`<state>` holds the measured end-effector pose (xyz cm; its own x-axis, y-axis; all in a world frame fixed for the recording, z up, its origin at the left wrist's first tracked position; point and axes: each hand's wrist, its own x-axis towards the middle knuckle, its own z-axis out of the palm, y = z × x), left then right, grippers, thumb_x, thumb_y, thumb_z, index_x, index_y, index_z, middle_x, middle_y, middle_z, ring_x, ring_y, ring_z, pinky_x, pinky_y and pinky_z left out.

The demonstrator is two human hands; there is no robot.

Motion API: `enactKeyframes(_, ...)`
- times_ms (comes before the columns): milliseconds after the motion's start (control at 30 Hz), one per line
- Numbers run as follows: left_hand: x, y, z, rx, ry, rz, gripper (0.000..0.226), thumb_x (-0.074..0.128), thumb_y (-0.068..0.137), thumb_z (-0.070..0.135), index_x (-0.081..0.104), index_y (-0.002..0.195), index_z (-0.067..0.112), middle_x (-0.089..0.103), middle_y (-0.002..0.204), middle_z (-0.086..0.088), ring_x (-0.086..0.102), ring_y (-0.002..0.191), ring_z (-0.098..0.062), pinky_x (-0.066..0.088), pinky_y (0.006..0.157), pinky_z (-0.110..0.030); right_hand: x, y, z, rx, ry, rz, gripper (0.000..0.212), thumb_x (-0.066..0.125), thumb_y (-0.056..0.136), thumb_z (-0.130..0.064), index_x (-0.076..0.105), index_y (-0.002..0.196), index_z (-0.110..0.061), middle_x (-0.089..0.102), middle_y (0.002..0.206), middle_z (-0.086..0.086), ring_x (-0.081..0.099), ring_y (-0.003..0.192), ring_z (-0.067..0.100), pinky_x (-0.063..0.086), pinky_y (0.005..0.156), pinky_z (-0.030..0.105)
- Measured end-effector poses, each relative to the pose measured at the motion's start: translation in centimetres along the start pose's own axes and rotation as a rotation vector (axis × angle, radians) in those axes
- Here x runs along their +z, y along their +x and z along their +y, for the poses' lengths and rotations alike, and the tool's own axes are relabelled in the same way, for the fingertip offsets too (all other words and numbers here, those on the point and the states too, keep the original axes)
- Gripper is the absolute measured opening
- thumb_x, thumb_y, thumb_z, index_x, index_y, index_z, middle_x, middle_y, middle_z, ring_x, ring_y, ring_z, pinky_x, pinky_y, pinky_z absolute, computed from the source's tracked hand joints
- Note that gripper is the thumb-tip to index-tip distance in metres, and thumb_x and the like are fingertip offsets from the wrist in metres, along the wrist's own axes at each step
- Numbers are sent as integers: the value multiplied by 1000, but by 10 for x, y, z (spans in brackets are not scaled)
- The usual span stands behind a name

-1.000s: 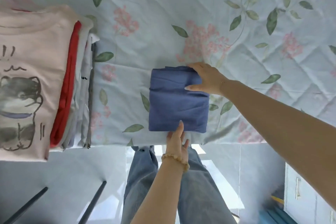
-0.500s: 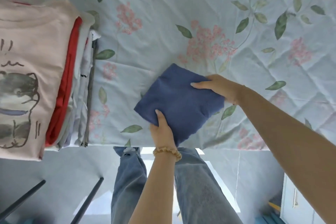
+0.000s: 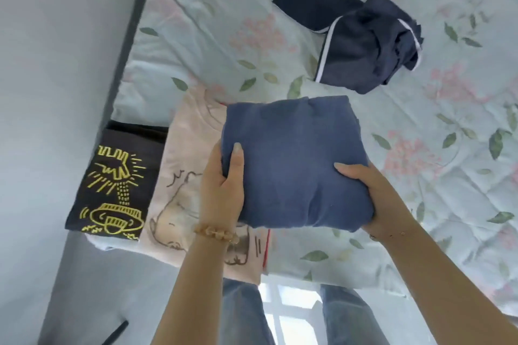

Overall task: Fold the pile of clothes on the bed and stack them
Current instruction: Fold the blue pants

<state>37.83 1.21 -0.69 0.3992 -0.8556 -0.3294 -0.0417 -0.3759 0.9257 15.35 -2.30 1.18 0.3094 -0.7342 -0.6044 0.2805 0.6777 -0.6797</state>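
Observation:
A folded blue garment (image 3: 291, 159) is lifted off the bed, held between both hands. My left hand (image 3: 221, 185) grips its left edge, thumb on top. My right hand (image 3: 367, 190) grips its lower right corner, thumb on top and fingers underneath. The garment hangs partly over the stack of folded clothes, whose top piece is a pale pink shirt with an animal drawing (image 3: 179, 176). A crumpled dark navy garment with white piping (image 3: 364, 42) lies unfolded farther back on the bed.
A folded black shirt with a yellow print (image 3: 115, 185) lies left of the pink shirt, at the bed's left edge. The floral quilt (image 3: 448, 176) spreads to the right. A grey wall (image 3: 56, 64) borders the left. My legs in jeans stand at the bed's near edge.
Both hands have lifted the folded blue garment off the quilt and carried it left, over the stack. My view has swung left, showing the black shirt and the navy garment.

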Motion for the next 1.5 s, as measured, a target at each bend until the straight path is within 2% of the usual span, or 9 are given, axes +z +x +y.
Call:
enactKeyframes(267,-249,111,-20,147,288,104,13,51,100,29,62,101,23,66,82,20,58,76,6,45,67,-11,225,98,97,-200,-418,-195,61,65,93,-20,39,126,-64,52,134,-31,52,123,-2,48,93,16)
enactKeyframes(400,-318,151,-84,55,449,80,18,47,95,41,61,103,32,66,87,16,60,84,-8,48,75,-24,282,140,176,-216,-791,-44,57,59,96,-29,28,142,-38,46,136,-22,47,124,4,37,102,12)
enactKeyframes(567,-338,174,-176,-58,660,29,13,43,100,32,56,100,28,62,89,7,58,88,-24,39,74,-30,299,163,239,53,-1718,-152,75,41,102,-32,-8,154,-11,68,107,7,65,96,26,43,77,29)
enactKeyframes(733,-335,170,-206,-199,758,37,27,45,100,28,48,124,15,54,117,-7,53,106,-36,40,86,-41,304,171,228,197,-1688,-54,84,47,98,-21,-16,150,0,34,152,17,54,119,26,44,90,27)
enactKeyframes(833,-320,152,-191,48,938,274,49,55,96,22,41,142,10,45,140,-14,44,124,-35,31,104,-48,310,164,218,-301,-1640,40,76,48,91,-9,7,154,-2,18,159,13,35,138,27,33,112,30)
enactKeyframes(933,-291,128,-184,265,1060,284,46,59,93,27,51,136,12,47,143,-11,44,130,-31,33,106,-48,319,182,219,-599,-1611,-209,63,46,91,-3,29,152,-11,21,160,11,19,148,28,19,121,41)
enactKeyframes(1133,-253,85,-228,41,1251,-102,77,30,91,61,27,151,14,24,158,-13,20,146,-34,20,115,-59,282,240,229,-221,-2207,-371,68,22,104,-48,-19,153,-23,-25,160,-2,-19,149,23,-2,122,48)
enactKeyframes(1333,-255,89,-239,-78,1263,-192,99,12,78,85,-7,153,24,-10,162,-3,-9,149,-27,-6,119,-55,285,236,227,-215,-2226,-397,79,35,101,-50,-17,154,-22,-25,161,1,-17,149,28,1,121,49)
enactKeyframes(1500,-261,81,-200,25,1229,-78,93,28,81,81,10,155,27,2,163,-6,1,150,-29,4,116,-63,287,212,193,-328,-2047,-320,72,39,101,-42,-2,156,-20,-11,164,6,-6,151,23,2,122,44)
